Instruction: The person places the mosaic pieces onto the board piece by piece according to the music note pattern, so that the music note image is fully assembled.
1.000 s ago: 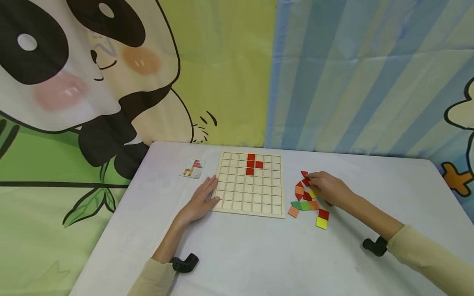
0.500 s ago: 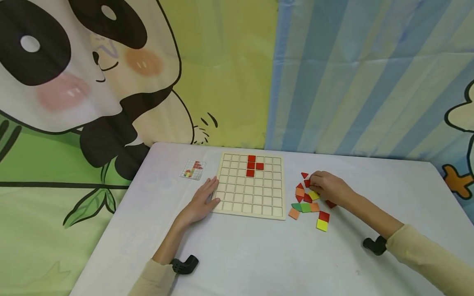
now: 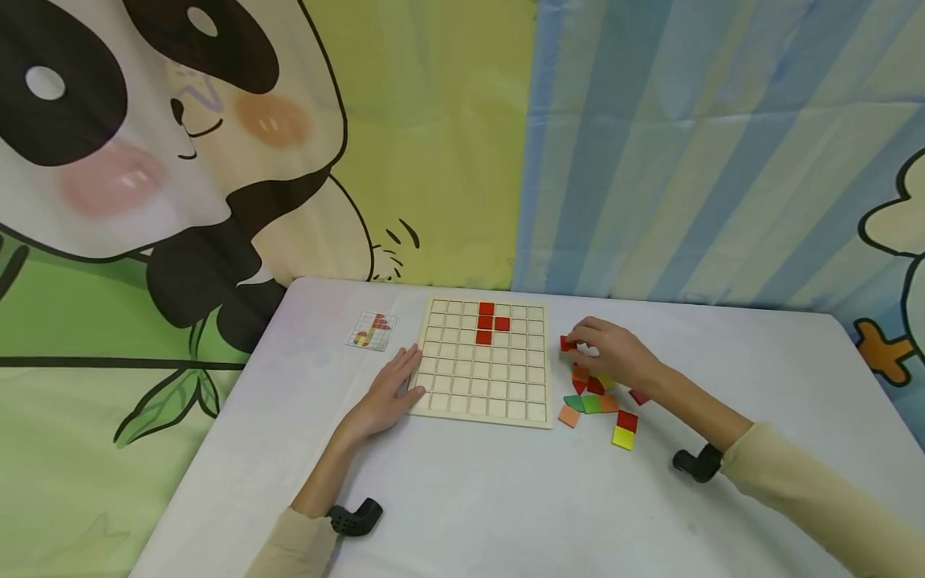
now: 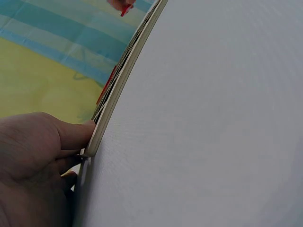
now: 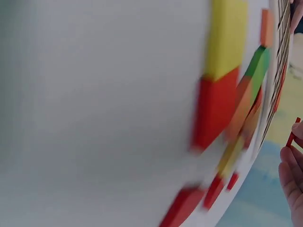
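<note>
My right hand (image 3: 614, 353) pinches a red tile (image 3: 567, 343) between thumb and fingers, raised beside the right edge of the wooden grid board (image 3: 477, 385). In the right wrist view the same red tile (image 5: 292, 133) stands out from the fingertips. Several red square tiles (image 3: 485, 322) sit in the board's upper cells. My left hand (image 3: 383, 397) rests against the board's left edge with its fingers extended. The left wrist view shows its thumb on the board's rim (image 4: 113, 101). Part of the loose tile pile is hidden beneath my right hand.
Loose red, orange, green and yellow tiles (image 3: 592, 404) lie right of the board. A yellow tile (image 3: 623, 437) touches a red one nearer me. A printed pattern card (image 3: 372, 331) lies left of the board on the white table (image 3: 462, 498). A curtain hangs behind.
My right hand has lifted a red tile from the pile and moved left toward the board. The left hand stays at the board's edge. The head view has shifted slightly.
</note>
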Demonstrator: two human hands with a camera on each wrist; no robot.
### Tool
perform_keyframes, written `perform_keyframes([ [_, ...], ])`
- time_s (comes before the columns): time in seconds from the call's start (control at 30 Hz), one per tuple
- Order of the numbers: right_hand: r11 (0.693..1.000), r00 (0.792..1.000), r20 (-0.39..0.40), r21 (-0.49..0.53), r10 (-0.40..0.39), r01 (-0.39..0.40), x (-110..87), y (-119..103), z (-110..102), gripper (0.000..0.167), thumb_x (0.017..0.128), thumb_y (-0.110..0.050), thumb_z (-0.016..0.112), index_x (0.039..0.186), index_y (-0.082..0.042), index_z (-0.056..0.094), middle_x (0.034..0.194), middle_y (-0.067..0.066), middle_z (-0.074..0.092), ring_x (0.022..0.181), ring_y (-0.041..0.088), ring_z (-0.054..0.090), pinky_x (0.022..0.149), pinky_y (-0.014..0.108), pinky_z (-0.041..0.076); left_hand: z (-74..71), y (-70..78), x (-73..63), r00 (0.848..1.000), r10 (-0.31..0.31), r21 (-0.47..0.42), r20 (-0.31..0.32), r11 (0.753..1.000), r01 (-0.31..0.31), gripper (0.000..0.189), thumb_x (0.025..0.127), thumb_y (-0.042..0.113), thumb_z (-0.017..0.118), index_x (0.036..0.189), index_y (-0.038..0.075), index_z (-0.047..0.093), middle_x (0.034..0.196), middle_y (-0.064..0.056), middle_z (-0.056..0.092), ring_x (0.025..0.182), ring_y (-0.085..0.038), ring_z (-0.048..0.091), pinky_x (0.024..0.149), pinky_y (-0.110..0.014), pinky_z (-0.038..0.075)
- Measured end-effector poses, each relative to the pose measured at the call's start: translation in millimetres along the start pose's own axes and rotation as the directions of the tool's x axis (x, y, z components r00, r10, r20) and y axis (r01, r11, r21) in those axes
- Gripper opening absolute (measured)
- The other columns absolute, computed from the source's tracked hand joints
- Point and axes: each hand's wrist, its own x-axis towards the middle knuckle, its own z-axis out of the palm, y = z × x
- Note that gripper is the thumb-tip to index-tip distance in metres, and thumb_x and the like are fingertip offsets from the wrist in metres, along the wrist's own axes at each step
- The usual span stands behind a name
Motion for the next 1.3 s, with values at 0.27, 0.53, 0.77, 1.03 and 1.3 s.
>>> perform_keyframes([
  [0.27,0.981,0.982,0.008,0.045,-0.187,0.187,49.8,-38,31,0.014,0.09,-0.005,0.078,0.103,0.0,0.074,0.102,0.013,0.072,0.091,0.026,0.069,0.079,0.038,0.061,-0.1,-0.9,-0.1,1.0,-0.001,-0.013,-0.002,1.0,0.001,0.067,0.106,0.014,0.054,0.163,0.001,0.021,0.175,-0.012,0.011,0.162,-0.034,-0.004,0.128,-0.063,0.001],
  [0.53,0.982,0.983,0.056,-0.061,-0.173,0.176,74.3,-47,48,0.008,0.095,-0.005,0.071,0.099,0.002,0.073,0.095,0.013,0.07,0.084,0.025,0.067,0.076,0.035,0.06,1.7,-1.9,0.1,1.0,-0.002,-0.008,-0.012,1.0,0.002,0.067,0.105,0.013,0.054,0.163,0.001,0.022,0.175,-0.012,0.011,0.162,-0.036,-0.003,0.127,-0.064,0.001],
  [0.77,0.979,0.985,0.089,-0.128,-0.15,0.16,79.9,-49,55,0.016,0.099,-0.005,0.066,0.083,-0.003,0.066,0.082,0.008,0.064,0.076,0.022,0.062,0.07,0.033,0.056,0.5,-2.1,0.5,1.0,-0.001,-0.001,-0.005,1.0,0.001,0.068,0.106,0.014,0.054,0.164,0.001,0.021,0.175,-0.012,0.011,0.162,-0.036,-0.003,0.127,-0.065,0.002],
  [1.03,0.935,0.969,0.047,-0.254,-0.244,0.248,83.7,-52,59,0.018,0.097,0.002,0.065,0.08,-0.003,0.062,0.082,0.008,0.064,0.076,0.023,0.064,0.068,0.031,0.057,-2.3,-1.7,-0.9,1.0,0.009,0.024,-0.003,1.0,-0.009,0.068,0.106,0.014,0.054,0.163,-0.001,0.021,0.174,-0.015,0.01,0.162,-0.038,-0.003,0.127,-0.064,0.001],
  [1.3,0.939,0.975,0.094,-0.265,-0.2,0.218,82.9,-52,55,0.011,0.096,0.0,0.068,0.085,-0.002,0.068,0.09,0.009,0.065,0.081,0.023,0.063,0.068,0.031,0.058,-1.2,-1.1,0.3,1.0,0.008,0.015,0.003,1.0,-0.009,0.068,0.106,0.015,0.054,0.163,0.0,0.021,0.175,-0.014,0.01,0.162,-0.037,-0.004,0.128,-0.062,-0.001],
])
